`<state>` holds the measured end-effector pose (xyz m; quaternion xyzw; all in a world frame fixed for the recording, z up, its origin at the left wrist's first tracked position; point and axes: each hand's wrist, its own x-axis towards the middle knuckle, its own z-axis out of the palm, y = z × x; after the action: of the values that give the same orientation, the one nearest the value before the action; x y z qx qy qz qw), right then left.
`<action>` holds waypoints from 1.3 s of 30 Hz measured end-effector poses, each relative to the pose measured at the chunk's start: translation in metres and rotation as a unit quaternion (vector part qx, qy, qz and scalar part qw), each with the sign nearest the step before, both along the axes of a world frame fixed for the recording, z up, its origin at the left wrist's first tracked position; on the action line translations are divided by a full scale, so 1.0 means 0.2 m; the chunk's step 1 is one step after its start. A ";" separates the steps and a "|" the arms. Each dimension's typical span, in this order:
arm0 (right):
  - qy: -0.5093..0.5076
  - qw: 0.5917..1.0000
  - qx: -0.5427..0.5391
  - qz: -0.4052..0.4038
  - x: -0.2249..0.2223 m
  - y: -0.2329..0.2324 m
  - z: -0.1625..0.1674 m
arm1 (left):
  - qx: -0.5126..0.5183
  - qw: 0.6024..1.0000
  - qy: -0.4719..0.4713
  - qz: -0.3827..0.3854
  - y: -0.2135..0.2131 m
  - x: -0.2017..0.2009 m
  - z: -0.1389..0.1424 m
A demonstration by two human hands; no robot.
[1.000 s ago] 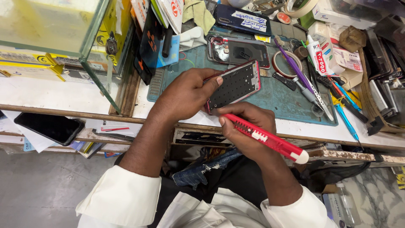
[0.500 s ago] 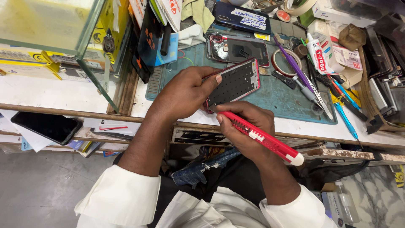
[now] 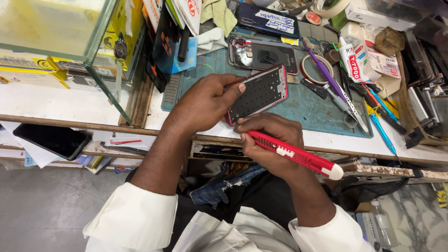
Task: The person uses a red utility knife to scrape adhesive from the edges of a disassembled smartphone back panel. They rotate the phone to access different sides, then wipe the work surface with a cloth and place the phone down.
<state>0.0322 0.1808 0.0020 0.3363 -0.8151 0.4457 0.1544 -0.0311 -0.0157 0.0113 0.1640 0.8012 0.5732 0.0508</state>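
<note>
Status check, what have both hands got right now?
Left hand grips red phone frame. Right hand holds red utility knife at frame's lower edge. Teal mat cluttered with tools beyond.

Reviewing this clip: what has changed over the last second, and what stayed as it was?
Almost nothing. The left hand still holds the phone frame; the right hand still grips the red utility knife with its tip at the frame's lower edge. The green mat and tools lie unchanged.

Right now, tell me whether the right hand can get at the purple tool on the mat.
Probably not freely: the right hand grips a red utility knife. The purple tool lies uncovered on the mat.
</note>
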 end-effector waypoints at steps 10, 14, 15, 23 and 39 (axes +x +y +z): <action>-0.081 0.985 -0.095 -0.117 0.05 0.13 -0.05 | 0.033 0.999 0.018 0.026 -0.01 0.07 0.02; -0.081 0.981 -0.149 -0.093 0.07 0.20 -0.06 | 0.180 0.983 0.038 0.027 0.01 0.11 -0.01; -0.083 0.979 -0.166 -0.086 0.08 0.21 -0.07 | 0.220 0.974 0.044 0.029 0.02 0.12 -0.02; -0.062 0.975 -0.184 -0.105 0.07 0.29 -0.09 | 0.406 0.913 -0.039 0.020 0.18 0.10 -0.06; -0.097 0.969 -0.161 -0.162 -0.01 0.33 -0.19 | 0.476 0.879 -0.031 -0.015 0.28 -0.03 -0.15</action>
<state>0.0302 0.2467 -0.0351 0.1255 -0.7871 0.5709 0.1972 -0.0361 0.0398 -0.0177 0.1623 0.4268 0.8897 0.0001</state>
